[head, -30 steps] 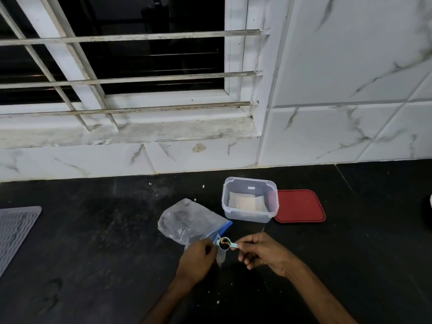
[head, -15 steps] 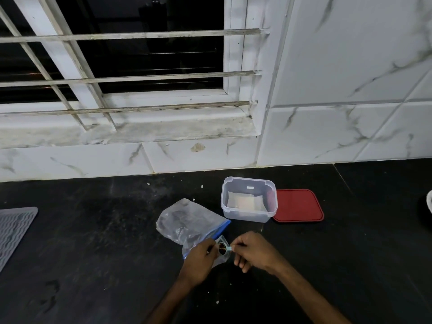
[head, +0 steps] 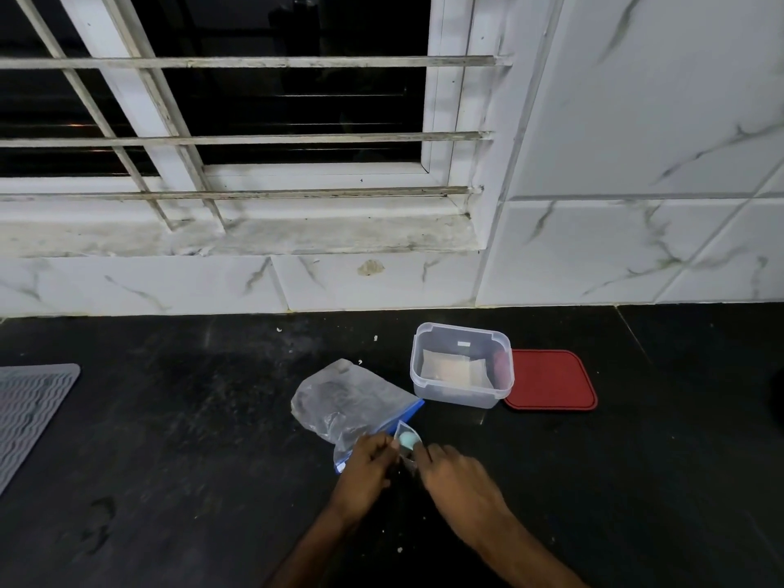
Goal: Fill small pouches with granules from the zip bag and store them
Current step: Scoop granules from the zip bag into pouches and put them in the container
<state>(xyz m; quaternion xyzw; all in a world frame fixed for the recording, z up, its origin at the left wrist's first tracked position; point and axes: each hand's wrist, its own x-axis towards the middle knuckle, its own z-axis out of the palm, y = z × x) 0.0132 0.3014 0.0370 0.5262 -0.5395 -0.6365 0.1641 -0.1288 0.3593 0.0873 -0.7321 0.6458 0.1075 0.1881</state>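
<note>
Black counter point(head: 169, 418) — zip bag point(head: 348, 396), tub point(head: 462, 396), lid point(head: 549, 379).

The left hand point(head: 365, 464) and right hand point(head: 456, 477) are bare, and so are both forearms point(head: 530, 553) in view.

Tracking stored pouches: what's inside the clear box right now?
The clear box holds a pale flat pouch on its floor. Whether more lie beneath it is hidden.
</note>
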